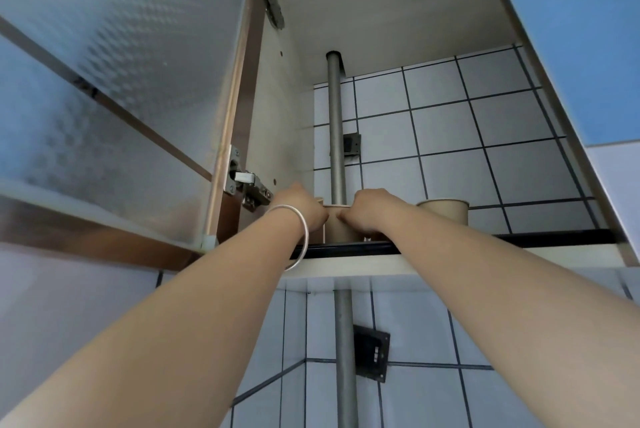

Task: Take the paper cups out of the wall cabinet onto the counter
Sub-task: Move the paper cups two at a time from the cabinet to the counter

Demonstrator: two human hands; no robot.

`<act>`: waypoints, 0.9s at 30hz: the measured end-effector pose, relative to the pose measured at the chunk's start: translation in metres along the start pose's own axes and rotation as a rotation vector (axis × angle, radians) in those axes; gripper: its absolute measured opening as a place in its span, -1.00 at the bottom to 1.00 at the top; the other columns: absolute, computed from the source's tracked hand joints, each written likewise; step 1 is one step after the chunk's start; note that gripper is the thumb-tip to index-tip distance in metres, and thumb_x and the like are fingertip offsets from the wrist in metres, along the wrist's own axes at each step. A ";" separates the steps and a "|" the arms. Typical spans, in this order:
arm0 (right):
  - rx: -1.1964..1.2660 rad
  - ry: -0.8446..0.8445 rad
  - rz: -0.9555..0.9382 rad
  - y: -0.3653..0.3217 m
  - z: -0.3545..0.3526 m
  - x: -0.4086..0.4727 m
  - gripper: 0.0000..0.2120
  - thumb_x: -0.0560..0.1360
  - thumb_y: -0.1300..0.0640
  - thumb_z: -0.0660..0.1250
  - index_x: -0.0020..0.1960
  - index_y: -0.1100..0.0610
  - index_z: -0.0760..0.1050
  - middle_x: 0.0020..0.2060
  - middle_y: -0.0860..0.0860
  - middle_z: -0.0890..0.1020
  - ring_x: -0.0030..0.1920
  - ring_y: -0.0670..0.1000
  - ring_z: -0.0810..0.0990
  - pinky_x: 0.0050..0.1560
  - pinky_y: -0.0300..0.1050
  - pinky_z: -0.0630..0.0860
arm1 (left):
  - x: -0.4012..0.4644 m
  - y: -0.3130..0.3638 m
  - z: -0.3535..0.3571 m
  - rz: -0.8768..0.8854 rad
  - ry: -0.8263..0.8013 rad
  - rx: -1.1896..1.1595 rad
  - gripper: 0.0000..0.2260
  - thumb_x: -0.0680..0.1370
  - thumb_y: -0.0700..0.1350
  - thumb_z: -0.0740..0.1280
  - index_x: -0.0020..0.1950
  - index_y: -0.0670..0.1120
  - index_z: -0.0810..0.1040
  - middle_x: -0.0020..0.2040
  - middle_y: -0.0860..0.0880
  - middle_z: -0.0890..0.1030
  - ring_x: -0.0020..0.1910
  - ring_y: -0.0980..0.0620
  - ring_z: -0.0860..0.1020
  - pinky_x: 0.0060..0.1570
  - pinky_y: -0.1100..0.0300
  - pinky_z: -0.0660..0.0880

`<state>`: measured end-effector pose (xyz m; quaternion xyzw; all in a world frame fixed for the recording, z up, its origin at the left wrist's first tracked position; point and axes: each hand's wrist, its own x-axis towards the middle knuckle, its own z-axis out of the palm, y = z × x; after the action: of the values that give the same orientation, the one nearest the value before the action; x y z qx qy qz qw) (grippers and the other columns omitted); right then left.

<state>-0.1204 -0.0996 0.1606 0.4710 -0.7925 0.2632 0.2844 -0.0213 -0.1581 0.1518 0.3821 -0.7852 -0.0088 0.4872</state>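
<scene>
I look up into the open wall cabinet (346,254). A brown paper cup (341,228) stands on its bottom shelf near the front edge. My left hand (304,208) holds this cup from the left and my right hand (369,211) grips it from the right. The rim of another cup (320,201) peeks out behind my left hand. A second brown paper cup (445,209) stands apart on the shelf to the right, untouched. My fingers are mostly hidden behind the cup and the shelf edge.
The frosted cabinet door (121,98) hangs open on the left, with its hinge (247,185) close to my left wrist. A grey pipe (337,137) runs up the tiled back wall (485,137) behind the cups. The counter is out of view.
</scene>
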 end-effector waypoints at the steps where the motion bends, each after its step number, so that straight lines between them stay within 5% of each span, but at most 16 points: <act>1: 0.024 0.012 0.004 0.001 -0.001 -0.002 -0.59 0.56 -0.04 0.11 0.25 0.21 0.43 0.21 0.17 0.52 0.06 0.13 0.51 -0.06 -0.14 0.38 | -0.004 0.000 -0.002 0.025 0.010 0.015 -0.72 0.54 -0.09 0.22 0.19 -0.21 0.46 0.21 -0.21 0.53 0.18 -0.18 0.50 -0.05 0.15 0.39; 4: 0.096 0.086 0.011 0.002 -0.005 -0.011 -0.52 0.55 -0.15 0.09 0.24 0.19 0.44 0.19 0.16 0.53 0.10 0.15 0.53 -0.05 -0.11 0.39 | -0.015 0.001 -0.007 0.056 0.042 0.010 -0.79 0.59 -0.12 0.15 0.05 -0.20 0.50 0.24 -0.22 0.51 0.21 -0.18 0.49 0.04 0.14 0.42; 8: 0.157 0.225 0.022 0.003 -0.017 -0.027 -0.43 0.52 -0.25 0.07 0.26 0.18 0.42 0.20 0.17 0.53 0.17 0.19 0.50 -0.07 -0.09 0.36 | -0.023 0.005 -0.016 0.005 0.071 -0.047 -0.67 0.56 -0.01 0.21 0.23 -0.17 0.48 0.22 -0.18 0.55 0.17 -0.14 0.53 0.03 0.12 0.44; 14: 0.351 0.307 0.004 0.008 -0.037 -0.058 -0.43 0.51 -0.25 0.08 0.25 0.19 0.38 0.16 0.19 0.53 0.13 0.20 0.51 -0.12 -0.09 0.36 | -0.052 0.015 -0.044 0.069 0.108 -0.215 -0.76 0.55 0.01 0.23 -0.05 -0.12 0.57 0.09 -0.16 0.62 0.09 -0.14 0.56 -0.04 0.18 0.43; 18: 0.546 0.334 -0.058 0.009 -0.052 -0.085 -0.52 0.52 -0.20 0.12 0.21 0.18 0.34 0.13 0.16 0.53 -0.02 0.12 0.48 -0.15 -0.09 0.37 | -0.075 0.020 -0.064 0.091 0.202 -0.513 -0.84 0.50 -0.02 0.31 -0.17 -0.10 0.53 -0.23 -0.07 0.54 -0.17 -0.05 0.51 -0.41 0.28 0.36; 21: 0.658 0.345 -0.087 0.009 -0.059 -0.108 -0.53 0.52 -0.18 0.15 0.24 0.16 0.30 0.14 0.13 0.51 -0.01 0.11 0.47 -0.13 -0.09 0.37 | -0.097 0.022 -0.076 0.072 0.220 -0.580 -0.80 0.47 0.02 0.34 -0.28 -0.03 0.42 -0.31 0.04 0.45 -0.34 0.12 0.41 -0.47 0.30 0.33; 27: 0.816 0.299 -0.033 0.011 -0.076 -0.162 -0.52 0.50 -0.17 0.19 0.27 0.12 0.25 0.03 0.05 0.45 -0.08 0.07 0.39 -0.37 -0.17 0.19 | -0.153 0.035 -0.101 -0.016 0.234 -0.617 -0.66 0.43 0.11 0.36 0.10 0.02 0.34 -0.18 0.07 0.42 -0.22 0.08 0.45 -0.26 0.21 0.40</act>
<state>-0.0507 0.0538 0.0986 0.5143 -0.5657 0.6157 0.1908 0.0712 -0.0041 0.1023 0.2212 -0.6812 -0.2059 0.6668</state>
